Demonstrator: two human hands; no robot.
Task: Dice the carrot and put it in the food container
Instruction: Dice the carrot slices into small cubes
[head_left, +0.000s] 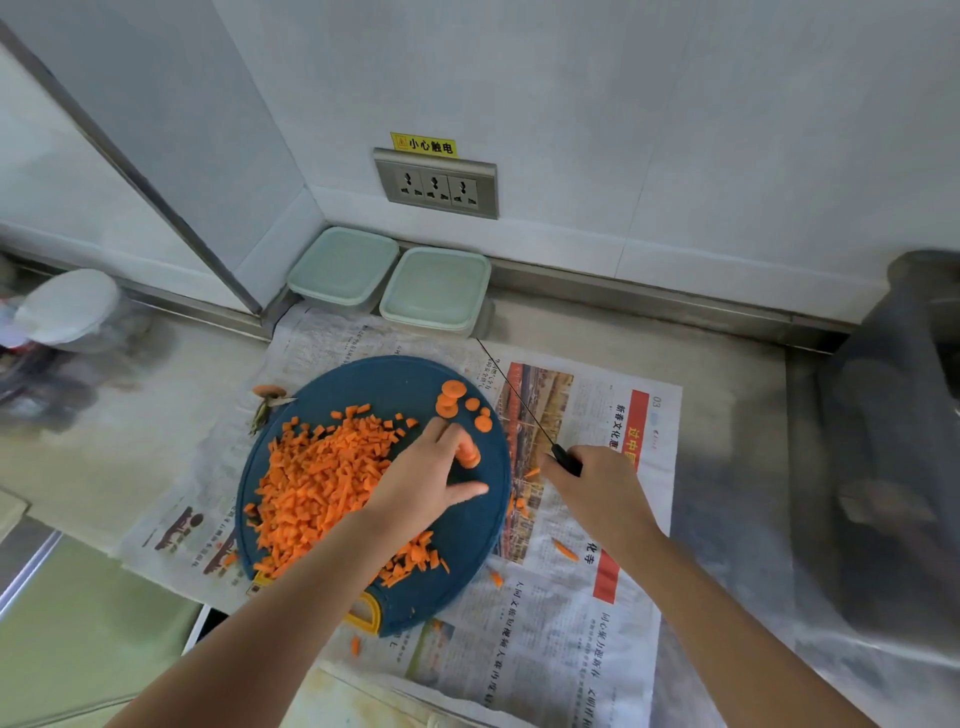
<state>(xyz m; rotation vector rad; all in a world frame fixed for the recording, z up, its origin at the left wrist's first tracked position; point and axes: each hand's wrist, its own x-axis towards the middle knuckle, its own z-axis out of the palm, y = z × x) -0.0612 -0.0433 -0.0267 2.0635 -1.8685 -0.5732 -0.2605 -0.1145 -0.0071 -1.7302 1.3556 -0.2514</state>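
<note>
A round dark-blue cutting board (467, 545) lies on newspaper and carries a big heap of diced carrot (322, 483). Several carrot rounds (452, 402) lie at the board's far right. My left hand (426, 478) reaches over the board and pinches a small stack of carrot slices (469, 454). To the right of the board, my right hand (597, 488) grips a black-handled knife (519, 402), its thin blade raised and pointing away toward the wall. Two lidded pale-green food containers (436, 291) stand against the wall behind the board.
Newspaper (571, 623) covers the steel counter, with stray carrot bits on it. A carrot top (267, 397) lies left of the board. A white-lidded jar (67, 312) stands far left, a dark blurred object (893, 441) at the right, a wall socket (436, 184) above the containers.
</note>
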